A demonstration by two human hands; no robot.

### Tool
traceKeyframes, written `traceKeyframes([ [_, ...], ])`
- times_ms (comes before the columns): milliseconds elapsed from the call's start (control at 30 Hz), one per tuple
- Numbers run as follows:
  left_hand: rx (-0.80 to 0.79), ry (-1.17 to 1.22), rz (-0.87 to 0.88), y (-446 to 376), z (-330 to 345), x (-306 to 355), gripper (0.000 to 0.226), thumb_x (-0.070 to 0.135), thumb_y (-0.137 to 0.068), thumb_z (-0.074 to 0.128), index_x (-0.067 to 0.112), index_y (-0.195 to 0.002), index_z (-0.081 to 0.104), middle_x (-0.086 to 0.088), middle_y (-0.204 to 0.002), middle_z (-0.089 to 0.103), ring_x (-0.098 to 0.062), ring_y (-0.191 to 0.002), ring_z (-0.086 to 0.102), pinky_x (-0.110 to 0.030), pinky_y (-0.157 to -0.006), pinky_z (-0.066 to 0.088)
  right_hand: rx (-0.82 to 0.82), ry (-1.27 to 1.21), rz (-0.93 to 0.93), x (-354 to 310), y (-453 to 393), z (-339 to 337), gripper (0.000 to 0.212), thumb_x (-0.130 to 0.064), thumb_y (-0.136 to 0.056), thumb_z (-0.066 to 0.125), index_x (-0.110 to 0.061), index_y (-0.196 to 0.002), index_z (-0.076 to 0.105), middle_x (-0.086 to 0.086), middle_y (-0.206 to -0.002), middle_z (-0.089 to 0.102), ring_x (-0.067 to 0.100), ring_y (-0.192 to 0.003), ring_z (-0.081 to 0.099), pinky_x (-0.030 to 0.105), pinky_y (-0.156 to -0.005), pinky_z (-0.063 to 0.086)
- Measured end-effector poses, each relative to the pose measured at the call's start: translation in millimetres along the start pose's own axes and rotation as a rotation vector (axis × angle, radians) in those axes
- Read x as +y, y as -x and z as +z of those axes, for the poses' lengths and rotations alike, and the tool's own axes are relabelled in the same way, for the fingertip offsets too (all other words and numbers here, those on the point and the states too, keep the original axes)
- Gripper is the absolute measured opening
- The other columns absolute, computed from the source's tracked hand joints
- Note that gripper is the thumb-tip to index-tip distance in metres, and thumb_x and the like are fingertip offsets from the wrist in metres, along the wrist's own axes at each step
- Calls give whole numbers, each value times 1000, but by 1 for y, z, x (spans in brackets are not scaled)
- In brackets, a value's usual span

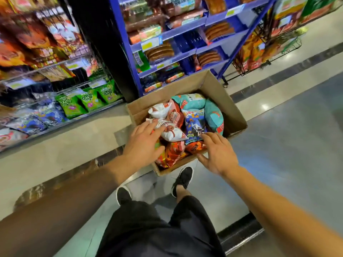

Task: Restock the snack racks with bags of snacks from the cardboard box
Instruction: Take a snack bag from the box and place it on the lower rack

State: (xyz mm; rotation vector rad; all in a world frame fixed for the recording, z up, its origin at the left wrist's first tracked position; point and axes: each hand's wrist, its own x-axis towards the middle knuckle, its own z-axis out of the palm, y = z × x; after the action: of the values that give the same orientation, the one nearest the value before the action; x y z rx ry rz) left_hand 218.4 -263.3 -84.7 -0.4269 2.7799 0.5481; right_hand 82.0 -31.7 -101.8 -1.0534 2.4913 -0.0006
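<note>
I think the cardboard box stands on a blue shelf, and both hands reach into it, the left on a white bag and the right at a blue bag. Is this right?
Not quite. In the head view the cardboard box stands on the floor, not on a shelf. The rest holds: the left hand reaches onto a white bag, the right hand touches a blue bag.

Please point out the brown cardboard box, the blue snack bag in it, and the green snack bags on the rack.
brown cardboard box (213, 86): head view, far inner wall.
blue snack bag (194, 125): head view, printed front.
green snack bags (89, 101): head view, middle bag's front.
</note>
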Motion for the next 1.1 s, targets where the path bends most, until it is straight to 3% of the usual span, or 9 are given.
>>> traceKeyframes([
  [200, -20, 66, -32, -60, 36, 38, 75, 55, -80, 39, 15, -143, 52, -17, -144, 51, -42, -135, 43, -57, -109, 39, -103, -41, -12, 60, -41, 17, 74, -51, -92, 59, -13, -152, 37, 11, -154, 40, 34, -144, 34, 44, -122, 24],
  [400, -11, 119, -66, -117, 88, 31, 69, 47, -80, 62, 13, -140, 56, -18, -140, 55, -41, -126, 50, -53, -105, 44, -216, -124, 32, 82, -96, 63, 76, -43, -93, 61, -9, -154, 30, 13, -157, 34, 32, -146, 28, 38, -123, 17],
  [533, -34, 75, -44, -160, 128, 4, 71, 36, -78, 79, 12, -140, 55, -16, -141, 52, -36, -127, 48, -47, -105, 42, -249, -238, 107, 91, -144, 114, 80, -40, -90, 67, -8, -154, 30, 15, -157, 32, 35, -145, 28, 40, -121, 17],
  [667, -65, 36, -61, -204, 171, -25, 68, 43, -84, 69, 18, -144, 49, -15, -147, 49, -35, -136, 43, -47, -116, 33, -240, -312, 200, 103, -197, 169, 86, -43, -90, 67, -12, -158, 24, 15, -163, 22, 35, -150, 20, 41, -121, 16],
  [933, -73, 115, -130, -258, 243, -68, 70, 52, -87, 47, 19, -149, 38, -14, -145, 50, -35, -134, 42, -50, -110, 38, -222, -342, 340, 129, -275, 266, 105, -50, -79, 74, -37, -159, 8, 8, -168, -2, 43, -146, 23, 52, -116, 29],
  [1100, -115, 173, -143, -261, 262, -73, 70, 50, -86, 52, 18, -148, 39, -15, -149, 45, -35, -139, 38, -51, -113, 34, -132, -401, 342, 131, -281, 278, 101, -34, -80, 80, -34, -159, 17, 11, -167, 6, 43, -143, 30, 45, -112, 31],
])
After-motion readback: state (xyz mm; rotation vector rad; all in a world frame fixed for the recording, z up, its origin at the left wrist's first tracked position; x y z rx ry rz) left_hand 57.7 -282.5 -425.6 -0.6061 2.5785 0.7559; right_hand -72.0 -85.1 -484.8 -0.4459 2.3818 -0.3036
